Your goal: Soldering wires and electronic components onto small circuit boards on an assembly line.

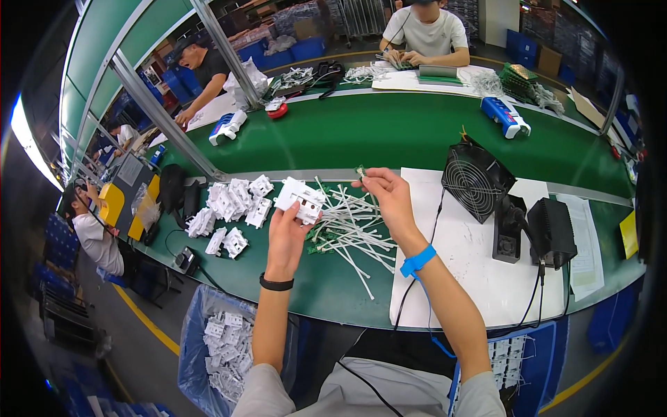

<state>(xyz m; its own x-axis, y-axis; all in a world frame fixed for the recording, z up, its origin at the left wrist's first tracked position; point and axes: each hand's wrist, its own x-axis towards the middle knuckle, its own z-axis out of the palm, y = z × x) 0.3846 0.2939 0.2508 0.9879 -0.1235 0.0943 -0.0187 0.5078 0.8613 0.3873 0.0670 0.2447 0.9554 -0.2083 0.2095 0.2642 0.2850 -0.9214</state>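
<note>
My left hand (283, 243) grips a white plastic housing (299, 196) with small dark openings, held up above the green bench. Pinched between the thumb and fingers of my right hand (390, 201) is a small green circuit board (360, 171), up and to the right of the housing. Below and between both hands lies a loose pile of white cables (354, 229), with green boards at some of their ends. Left of my left hand, several similar white housings (233, 199) are heaped on the bench.
A black fan (478, 177) and a black power box (552, 233) stand on a white sheet (479, 292) at right. Below the bench, a blue-lined bin (191, 347) holds white housings. Blue-and-white devices (506, 117) sit on the green conveyor (375, 128). People work beyond it.
</note>
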